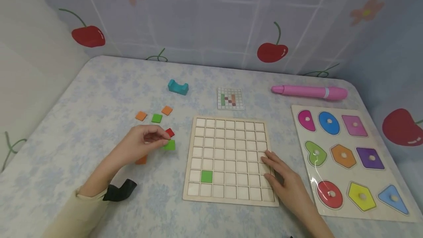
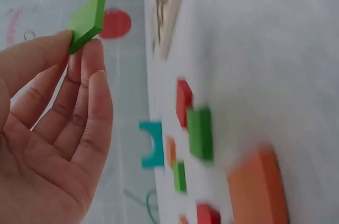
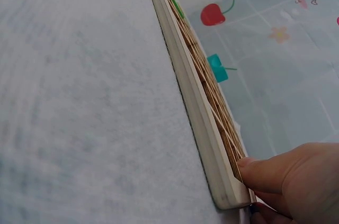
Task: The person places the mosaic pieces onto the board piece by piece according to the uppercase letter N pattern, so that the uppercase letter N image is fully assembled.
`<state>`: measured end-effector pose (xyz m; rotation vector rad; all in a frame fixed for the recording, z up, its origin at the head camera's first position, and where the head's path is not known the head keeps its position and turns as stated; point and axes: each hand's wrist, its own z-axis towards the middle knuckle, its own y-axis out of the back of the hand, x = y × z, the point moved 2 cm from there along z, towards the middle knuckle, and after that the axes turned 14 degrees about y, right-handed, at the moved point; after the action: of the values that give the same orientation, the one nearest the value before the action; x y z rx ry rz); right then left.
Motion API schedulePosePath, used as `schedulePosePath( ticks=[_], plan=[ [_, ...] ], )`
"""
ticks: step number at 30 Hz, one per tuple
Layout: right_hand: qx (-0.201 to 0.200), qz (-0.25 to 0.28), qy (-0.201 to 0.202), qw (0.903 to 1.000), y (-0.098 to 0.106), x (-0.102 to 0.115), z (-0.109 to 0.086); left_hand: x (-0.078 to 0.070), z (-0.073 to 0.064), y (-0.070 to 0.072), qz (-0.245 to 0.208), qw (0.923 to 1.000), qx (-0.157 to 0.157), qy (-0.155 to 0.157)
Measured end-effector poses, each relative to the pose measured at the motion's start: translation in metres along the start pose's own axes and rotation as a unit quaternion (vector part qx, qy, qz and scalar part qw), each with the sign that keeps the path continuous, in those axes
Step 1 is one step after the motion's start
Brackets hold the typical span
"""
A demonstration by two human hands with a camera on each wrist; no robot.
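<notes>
My left hand (image 1: 137, 145) pinches a green square tile (image 2: 87, 23) between thumb and fingertips, to the left of the wooden grid board (image 1: 231, 201). In the left wrist view that tile is raised above the table, with its thin edge showing. One green tile (image 1: 206, 176) lies in the board's grid, in the second row from the front. My right hand (image 1: 290, 183) rests at the board's right edge with its fingers relaxed. Around the left hand lie loose tiles: a red one (image 1: 170, 132), a green one (image 1: 156, 118) and orange ones (image 1: 141, 116); an orange tile (image 1: 141, 160) is partly covered.
Behind the board lies a small pattern card (image 1: 230, 98). A teal notched block (image 1: 178, 87) stands at the back left, a pink pen-shaped object (image 1: 308, 92) at the back right. To the right is a shape puzzle board (image 1: 337, 173) with knobbed pieces. Patterned cloth walls surround the table.
</notes>
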<state>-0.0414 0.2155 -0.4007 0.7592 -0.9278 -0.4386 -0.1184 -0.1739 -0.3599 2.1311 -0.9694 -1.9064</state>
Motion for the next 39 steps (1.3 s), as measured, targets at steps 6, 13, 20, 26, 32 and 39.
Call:
schedulePosePath(
  ticks=[6, 13, 20, 26, 32, 39],
  plan=[
    [0.002, 0.003, 0.001, 1.0000, -0.001, -0.001, 0.000, -0.019, 0.022, -0.035, -0.044, 0.9971, 0.062, 0.005],
    [0.004, 0.012, -0.001, 0.9999, -0.003, -0.003, 0.001, -0.024, 0.032, -0.069, -0.013, 0.9935, 0.113, -0.001],
    [0.007, 0.002, -0.009, 0.9999, -0.001, -0.003, 0.000, -0.027, 0.036, -0.079, 0.022, 0.9906, 0.131, -0.034],
    [0.005, 0.002, 0.000, 1.0000, -0.003, -0.003, 0.000, -0.025, 0.037, -0.084, 0.036, 0.9884, 0.140, -0.048],
    [0.002, -0.007, 0.002, 1.0000, -0.002, -0.002, -0.001, -0.027, 0.034, -0.088, 0.060, 0.9890, 0.118, -0.067],
    [0.001, -0.007, -0.002, 1.0000, -0.002, -0.002, -0.002, -0.034, 0.033, -0.092, 0.118, 0.9862, 0.081, -0.083]
  ],
)
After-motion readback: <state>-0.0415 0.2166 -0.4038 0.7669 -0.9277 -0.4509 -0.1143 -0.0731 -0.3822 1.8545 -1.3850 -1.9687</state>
